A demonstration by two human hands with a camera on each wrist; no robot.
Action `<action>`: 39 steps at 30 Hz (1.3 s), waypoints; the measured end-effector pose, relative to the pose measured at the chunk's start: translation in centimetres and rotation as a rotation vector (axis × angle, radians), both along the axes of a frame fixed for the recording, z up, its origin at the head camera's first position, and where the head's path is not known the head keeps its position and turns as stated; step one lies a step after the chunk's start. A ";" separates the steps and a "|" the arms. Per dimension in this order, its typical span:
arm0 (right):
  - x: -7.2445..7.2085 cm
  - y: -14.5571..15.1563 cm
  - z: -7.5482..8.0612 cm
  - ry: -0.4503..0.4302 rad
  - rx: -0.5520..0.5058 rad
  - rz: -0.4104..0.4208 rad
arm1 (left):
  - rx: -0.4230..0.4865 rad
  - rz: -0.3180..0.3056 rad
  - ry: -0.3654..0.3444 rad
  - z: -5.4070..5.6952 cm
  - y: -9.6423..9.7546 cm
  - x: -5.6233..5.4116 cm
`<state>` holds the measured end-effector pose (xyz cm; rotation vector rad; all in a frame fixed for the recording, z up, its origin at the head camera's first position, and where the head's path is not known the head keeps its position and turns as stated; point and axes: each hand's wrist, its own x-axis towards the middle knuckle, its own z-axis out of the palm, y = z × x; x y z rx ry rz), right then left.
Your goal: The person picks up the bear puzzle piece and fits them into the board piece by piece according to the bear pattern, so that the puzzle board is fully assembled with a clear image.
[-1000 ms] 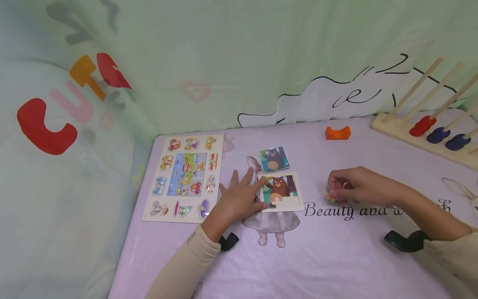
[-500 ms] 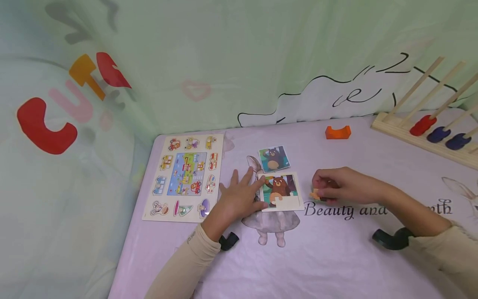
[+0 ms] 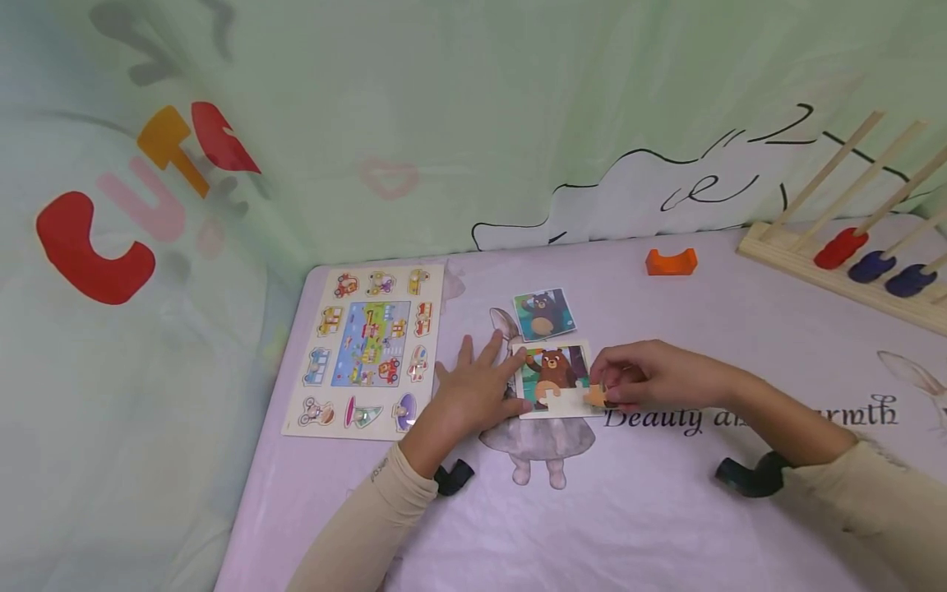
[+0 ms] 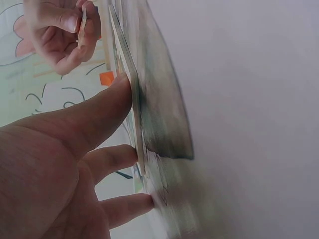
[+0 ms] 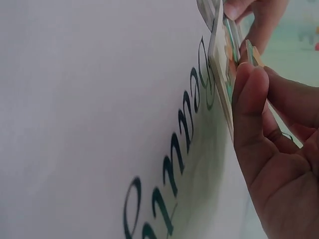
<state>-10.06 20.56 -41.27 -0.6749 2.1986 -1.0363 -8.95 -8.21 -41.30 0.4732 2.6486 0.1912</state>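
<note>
A small jigsaw board (image 3: 565, 404) with a brown bear picture lies on the table, its lower right part showing bare pale wood. My left hand (image 3: 473, 396) rests at its left side with fingers spread, thumb and fingertips touching the edge. Over the board's right side, my right hand (image 3: 647, 376) pinches a jigsaw piece (image 3: 595, 395) between thumb and fingers. In the right wrist view this piece (image 5: 251, 53) is tilted up, raised off the board. A bear picture card (image 3: 543, 315) lies just behind the board.
A wooden vehicle peg puzzle (image 3: 436, 312) lies to the left. At the back are an orange block (image 3: 670, 262) and, further right, a wooden bead rack (image 3: 843, 275) with upright rods. Dark curved objects (image 3: 750, 477) sit by both wrists.
My right hand has moved left with the jigsaw piece, from the bare cloth to over the board's right side. My left hand has stayed in place.
</note>
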 end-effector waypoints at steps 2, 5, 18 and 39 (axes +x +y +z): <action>0.0 -0.4 -0.1 -0.010 -0.015 -0.001 | 0.003 0.001 0.001 0.0 0.0 0.0; 0.1 -1.0 -0.4 -0.025 -0.037 -0.015 | 0.005 0.001 0.005 -0.1 0.0 0.0; 0.2 -3.1 -1.3 -0.026 -0.058 -0.173 | -0.003 0.001 -0.005 -0.1 0.0 -0.1; 0.3 -5.5 -1.6 0.037 0.013 -0.263 | -0.005 0.005 -0.009 -0.4 0.0 -0.3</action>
